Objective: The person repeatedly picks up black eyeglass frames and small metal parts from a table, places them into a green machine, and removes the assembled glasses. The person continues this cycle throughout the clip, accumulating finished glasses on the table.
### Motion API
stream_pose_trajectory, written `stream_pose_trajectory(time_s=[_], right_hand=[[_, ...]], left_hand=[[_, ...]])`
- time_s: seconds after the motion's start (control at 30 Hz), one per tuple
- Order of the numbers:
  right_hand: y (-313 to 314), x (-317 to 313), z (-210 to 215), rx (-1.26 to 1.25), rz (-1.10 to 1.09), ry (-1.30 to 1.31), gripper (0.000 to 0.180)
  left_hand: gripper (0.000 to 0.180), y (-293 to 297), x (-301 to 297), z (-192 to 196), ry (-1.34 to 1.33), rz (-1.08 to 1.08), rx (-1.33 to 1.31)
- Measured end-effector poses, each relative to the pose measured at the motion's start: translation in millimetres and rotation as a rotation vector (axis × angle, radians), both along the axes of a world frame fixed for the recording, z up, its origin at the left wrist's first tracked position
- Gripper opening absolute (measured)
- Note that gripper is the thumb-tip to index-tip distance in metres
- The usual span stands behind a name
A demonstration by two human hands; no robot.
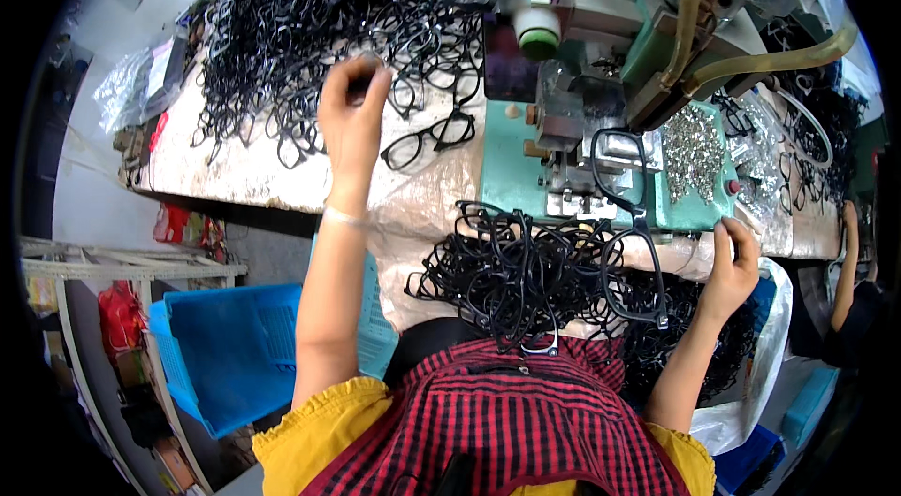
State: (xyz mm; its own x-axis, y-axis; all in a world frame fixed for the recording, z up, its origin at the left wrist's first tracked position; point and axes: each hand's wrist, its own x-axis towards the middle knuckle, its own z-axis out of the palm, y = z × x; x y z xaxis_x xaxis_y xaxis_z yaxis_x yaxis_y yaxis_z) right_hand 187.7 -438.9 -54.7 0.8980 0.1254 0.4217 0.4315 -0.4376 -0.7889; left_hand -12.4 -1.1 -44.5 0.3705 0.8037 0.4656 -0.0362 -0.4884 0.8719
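Observation:
My left hand (pixel 353 125) hovers over the left of the bench, its thumb and fingers curled nearly together; what they hold, if anything, I cannot make out. Beside it lies a black eyeglass frame (pixel 437 133) at the near edge of a large heap of frames (pixel 310 17). Another black eyeglass frame (pixel 640 217) is upright at the fixture of a green bench machine (pixel 507 167), one lens rim toward me. My right hand (pixel 732 273) is by the corner of the machine's green tray (pixel 699 214), fingertips pinched together; anything small between them is hidden.
Small metal parts (pixel 693 153) fill the tray. A tangled pile of black frames (pixel 526 261) lies between me and the machine. Yellowish hoses (pixel 770 60) arch over the right side. A blue crate (pixel 230 346) sits lower left; another person's arm (pixel 847 261) shows at far right.

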Motion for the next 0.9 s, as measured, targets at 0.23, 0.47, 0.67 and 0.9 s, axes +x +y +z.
stream_pose_trajectory(time_s=[0.23, 0.47, 0.67, 0.9], right_hand=[[95, -24, 92, 0.045, 0.438, -0.202, 0.014], [153, -20, 81, 0.555, 0.515, 0.185, 0.031], [153, -28, 95, 0.706, 0.638, 0.434, 0.042], [139, -51, 113, 0.671, 0.607, 0.393, 0.045]], left_hand=[[0.045, -31, -18, -14, 0.917, -0.13, 0.312], [0.028, 2, -31, -13, 1.451, 0.112, 0.559], [0.015, 36, -42, 58, 1.326, -0.036, 0.792], [0.037, -114, -24, 115, -0.098, -0.929, -0.636]])
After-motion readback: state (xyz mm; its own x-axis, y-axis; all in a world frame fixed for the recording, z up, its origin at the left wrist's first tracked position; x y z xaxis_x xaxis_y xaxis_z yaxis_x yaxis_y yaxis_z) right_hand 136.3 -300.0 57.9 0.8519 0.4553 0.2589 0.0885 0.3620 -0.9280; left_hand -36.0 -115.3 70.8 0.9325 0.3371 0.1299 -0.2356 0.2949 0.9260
